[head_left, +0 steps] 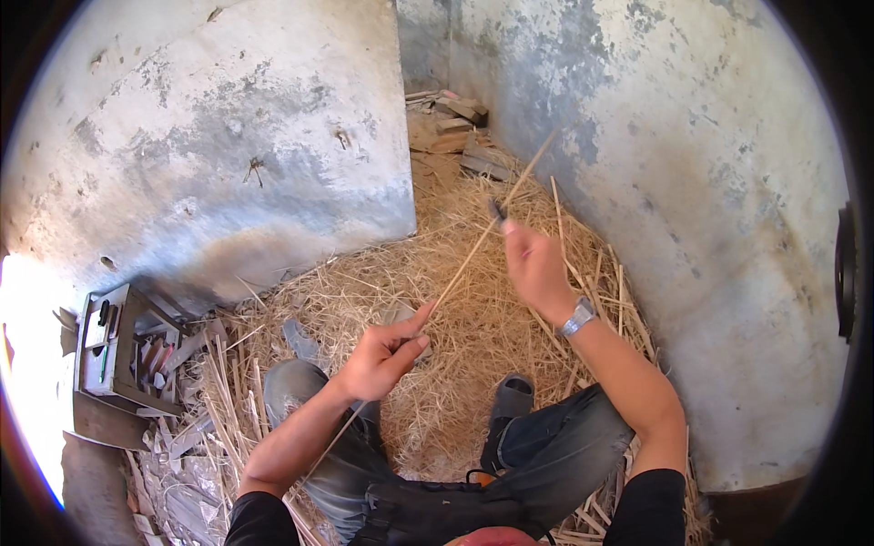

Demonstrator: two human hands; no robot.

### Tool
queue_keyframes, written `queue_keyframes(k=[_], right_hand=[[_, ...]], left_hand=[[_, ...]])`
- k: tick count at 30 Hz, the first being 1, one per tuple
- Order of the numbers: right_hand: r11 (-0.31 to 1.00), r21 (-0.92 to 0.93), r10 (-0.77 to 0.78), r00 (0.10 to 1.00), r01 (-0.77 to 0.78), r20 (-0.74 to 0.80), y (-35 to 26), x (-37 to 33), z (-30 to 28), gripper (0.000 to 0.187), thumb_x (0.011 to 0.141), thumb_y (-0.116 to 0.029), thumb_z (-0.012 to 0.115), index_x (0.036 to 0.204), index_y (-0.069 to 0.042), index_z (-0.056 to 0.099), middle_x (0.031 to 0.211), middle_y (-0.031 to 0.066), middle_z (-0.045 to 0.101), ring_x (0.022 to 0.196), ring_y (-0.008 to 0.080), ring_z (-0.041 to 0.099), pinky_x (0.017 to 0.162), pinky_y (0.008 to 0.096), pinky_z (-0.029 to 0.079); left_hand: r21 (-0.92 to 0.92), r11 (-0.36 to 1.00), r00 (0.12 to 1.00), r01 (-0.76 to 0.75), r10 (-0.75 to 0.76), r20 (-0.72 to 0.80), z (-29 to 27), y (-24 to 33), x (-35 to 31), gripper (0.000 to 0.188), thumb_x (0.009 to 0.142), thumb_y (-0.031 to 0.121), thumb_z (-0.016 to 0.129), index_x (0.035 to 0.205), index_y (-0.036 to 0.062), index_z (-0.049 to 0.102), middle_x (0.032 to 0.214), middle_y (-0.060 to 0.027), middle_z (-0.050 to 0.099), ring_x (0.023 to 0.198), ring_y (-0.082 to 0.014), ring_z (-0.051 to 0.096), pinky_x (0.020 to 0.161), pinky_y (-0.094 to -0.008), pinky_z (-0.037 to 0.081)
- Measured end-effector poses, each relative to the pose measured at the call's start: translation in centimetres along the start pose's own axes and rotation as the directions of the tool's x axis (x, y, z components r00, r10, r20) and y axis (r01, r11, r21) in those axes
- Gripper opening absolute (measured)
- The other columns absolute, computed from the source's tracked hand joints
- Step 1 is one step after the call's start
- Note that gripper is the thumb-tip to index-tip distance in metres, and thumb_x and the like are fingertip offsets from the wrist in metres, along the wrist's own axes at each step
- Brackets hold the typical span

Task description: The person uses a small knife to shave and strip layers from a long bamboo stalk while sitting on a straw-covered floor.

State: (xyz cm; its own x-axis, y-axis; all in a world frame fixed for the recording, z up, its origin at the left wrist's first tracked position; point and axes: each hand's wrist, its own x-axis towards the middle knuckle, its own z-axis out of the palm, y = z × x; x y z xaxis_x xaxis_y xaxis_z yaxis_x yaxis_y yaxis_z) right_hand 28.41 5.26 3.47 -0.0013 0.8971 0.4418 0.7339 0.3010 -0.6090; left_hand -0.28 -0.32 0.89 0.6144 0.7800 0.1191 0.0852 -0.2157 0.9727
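Note:
A long, thin strip of pale wood or bamboo (466, 261) slants from low at the left, beside my left thigh, up toward the far wall. My left hand (375, 360) is closed round it about midway, thumb and fingers pinching it. Farther along, my right hand (541, 276) is closed on a small knife. Its dark blade (496, 210) lies against the strip, while the handle is mostly hidden in my fist. A silver watch (577, 316) is on my right wrist. Both hands are over a floor thick with pale curled shavings (437, 400).
Left of me stands a small wooden box-like stand (118, 346) holding pens and tools. Wood blocks (460, 114) are piled at the back between two worn plaster walls. Loose strips (596, 282) lie along the right wall, others by my left knee. A sandal (514, 396) is on my foot.

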Motion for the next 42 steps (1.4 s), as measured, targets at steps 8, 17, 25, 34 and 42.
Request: queue_keyframes(k=[8, 17, 25, 34, 42], right_hand=[[0.911, 0.068, -0.411, 0.91, 0.407, 0.059, -5.1, -3.8, 3.9, 0.048, 0.103, -0.037, 0.047, 0.071, -0.005, 0.061, 0.052, 0.0138, 0.054, 0.042, 0.031, 0.051, 0.045, 0.0415, 0.042], [0.999, -0.033, -0.04, 0.899, 0.028, -0.435, 3.7, 3.0, -5.5, 0.054, 0.105, -0.038, 0.047, 0.067, -0.001, 0.054, 0.047, 0.0081, 0.04, 0.042, 0.0175, 0.038, 0.044, 0.0359, 0.031], [0.918, 0.098, -0.396, 0.877, 0.384, 0.27, -4.1, -3.1, -0.5, 0.042, 0.099, -0.039, 0.055, 0.074, -0.008, 0.067, 0.051, 0.0106, 0.052, 0.045, 0.0248, 0.053, 0.047, 0.0381, 0.043], [0.837, 0.516, -0.199, 0.98, 0.181, -0.021, -4.0, -1.3, 0.1, 0.034, 0.094, -0.034, 0.066, 0.104, -0.002, 0.068, 0.056, -0.0041, 0.05, 0.042, 0.0078, 0.041, 0.043, 0.0282, 0.035], [0.678, 0.687, 0.132, 0.963, -0.261, 0.236, -2.4, -0.3, -3.7, 0.019, 0.094, -0.022, 0.069, 0.095, -0.003, 0.067, 0.055, -0.0073, 0.044, 0.042, 0.0026, 0.033, 0.038, 0.0242, 0.025]], left_hand=[[-0.5, 0.856, 0.991, 0.132, -0.119, 0.058, -0.9, -0.2, 0.4, 0.051, 0.103, 0.007, 0.05, 0.152, 0.0032, 0.036, 0.057, 0.0072, 0.037, 0.045, -0.0022, 0.03, 0.044, -0.0228, 0.025], [-0.548, 0.817, 0.972, 0.178, -0.061, 0.226, 0.9, 0.1, -1.1, 0.051, 0.102, 0.003, 0.046, 0.152, 0.0039, 0.036, 0.051, 0.0051, 0.033, 0.04, -0.0043, 0.027, 0.042, -0.0238, 0.023], [-0.628, 0.768, 0.99, 0.123, -0.052, 0.13, -0.7, 0.4, 0.2, 0.05, 0.104, 0.006, 0.044, 0.153, 0.006, 0.035, 0.052, 0.0063, 0.031, 0.039, -0.0038, 0.025, 0.041, -0.0215, 0.025], [-0.643, 0.757, 0.98, 0.119, 0.013, 0.196, 0.0, 0.4, 0.7, 0.047, 0.107, 0.021, 0.038, 0.15, 0.0002, 0.033, 0.047, 0.0029, 0.04, 0.035, -0.0064, 0.035, 0.039, -0.02, 0.032], [-0.414, 0.887, 0.945, 0.206, -0.071, 0.319, 0.2, -0.2, 0.3, 0.042, 0.109, 0.028, 0.035, 0.136, -0.0016, 0.048, 0.049, 0.0021, 0.046, 0.04, -0.0072, 0.043, 0.043, -0.0197, 0.036]])
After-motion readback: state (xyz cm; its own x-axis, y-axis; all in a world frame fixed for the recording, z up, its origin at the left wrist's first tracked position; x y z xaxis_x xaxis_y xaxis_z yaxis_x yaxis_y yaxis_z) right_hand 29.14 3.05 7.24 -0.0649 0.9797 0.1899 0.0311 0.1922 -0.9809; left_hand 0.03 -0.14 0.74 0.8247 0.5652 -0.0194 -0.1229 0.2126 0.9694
